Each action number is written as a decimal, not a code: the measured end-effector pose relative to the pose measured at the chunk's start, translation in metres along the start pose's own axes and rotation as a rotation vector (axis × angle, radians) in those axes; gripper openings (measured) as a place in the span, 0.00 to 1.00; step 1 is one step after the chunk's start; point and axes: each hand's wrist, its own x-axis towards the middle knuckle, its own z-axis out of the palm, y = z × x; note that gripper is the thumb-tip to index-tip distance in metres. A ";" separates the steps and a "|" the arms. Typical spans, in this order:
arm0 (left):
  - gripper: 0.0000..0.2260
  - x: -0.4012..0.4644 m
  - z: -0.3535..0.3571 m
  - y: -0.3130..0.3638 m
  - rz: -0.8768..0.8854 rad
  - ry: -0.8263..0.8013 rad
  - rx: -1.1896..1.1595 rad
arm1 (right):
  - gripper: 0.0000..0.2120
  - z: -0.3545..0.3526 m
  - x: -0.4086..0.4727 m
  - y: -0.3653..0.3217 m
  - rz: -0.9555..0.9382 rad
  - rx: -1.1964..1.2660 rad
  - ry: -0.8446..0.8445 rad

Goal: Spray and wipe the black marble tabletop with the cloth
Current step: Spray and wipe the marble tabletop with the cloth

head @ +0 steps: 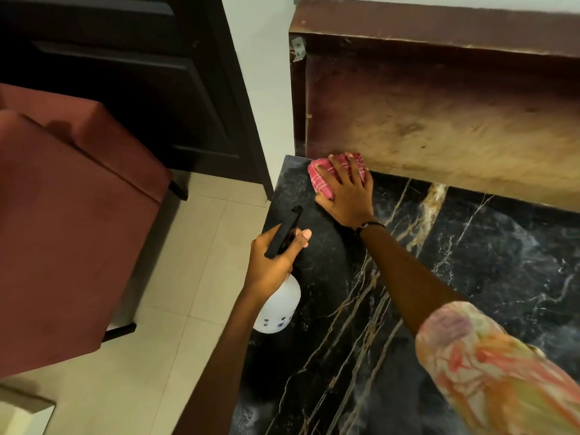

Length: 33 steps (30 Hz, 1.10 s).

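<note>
The black marble tabletop (470, 262) with gold and white veins fills the lower right. My right hand (346, 193) presses flat on a pink checked cloth (323, 180) at the tabletop's far left corner, against the wooden board behind it. My left hand (273, 262) grips a white spray bottle (279, 309) with a black trigger head (284, 232), held over the table's left edge. The bottle's neck is hidden by my fingers.
A brown wooden board (439, 120) stands along the back of the table. A rust-red upholstered chair (62, 215) sits on the beige tiled floor (175, 293) at left. A dark door (141, 73) and white wall lie beyond.
</note>
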 end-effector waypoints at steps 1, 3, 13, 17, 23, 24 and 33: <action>0.12 0.001 0.001 0.000 0.011 -0.007 0.008 | 0.34 0.000 0.002 -0.004 0.012 0.008 0.014; 0.12 0.003 0.004 -0.002 0.029 -0.017 0.026 | 0.34 0.003 -0.004 -0.009 -0.006 0.016 0.043; 0.11 0.008 0.011 -0.004 0.052 -0.033 0.021 | 0.34 0.006 -0.112 0.046 -0.251 -0.073 0.059; 0.03 0.007 0.013 -0.007 0.072 -0.011 -0.001 | 0.36 -0.008 -0.079 0.076 -0.026 -0.057 0.032; 0.03 0.004 0.015 -0.013 0.131 -0.021 0.049 | 0.40 -0.020 -0.029 0.063 0.178 -0.002 -0.062; 0.04 0.003 0.015 -0.013 0.141 -0.023 0.052 | 0.40 -0.018 -0.032 0.057 0.175 -0.004 -0.059; 0.06 0.000 0.009 -0.007 0.066 -0.098 0.043 | 0.33 -0.001 -0.160 0.053 -0.121 -0.081 -0.010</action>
